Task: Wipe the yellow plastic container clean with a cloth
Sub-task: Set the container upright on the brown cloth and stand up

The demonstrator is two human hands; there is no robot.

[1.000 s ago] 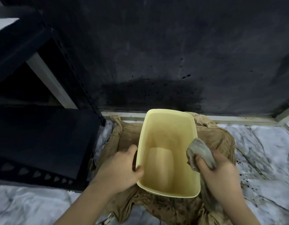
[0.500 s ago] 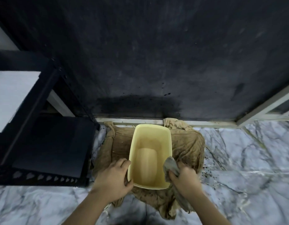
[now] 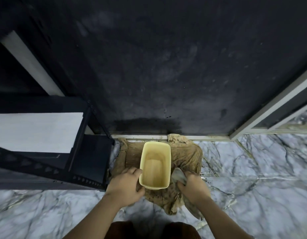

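A yellow plastic container [image 3: 155,165], rectangular and open at the top, stands on a brown rag on the floor, its inside looking faintly soiled. My left hand [image 3: 126,186] grips its near left wall and corner. My right hand [image 3: 192,187] is closed around a grey cloth [image 3: 178,176], bunched against the outside of the container's right wall. A tail of that cloth hangs down past my right wrist.
The brown rag [image 3: 187,156] lies spread under the container against a dark wall [image 3: 166,66]. A dark metal shelf unit [image 3: 46,152] stands close on the left. Marble floor [image 3: 252,195] extends to the right and front. My knees show at the bottom edge.
The view has pulled back and up, so container and hands look smaller. My right hand with the cloth has dropped from the rim to the outside of the right wall. My left hand keeps its grip.
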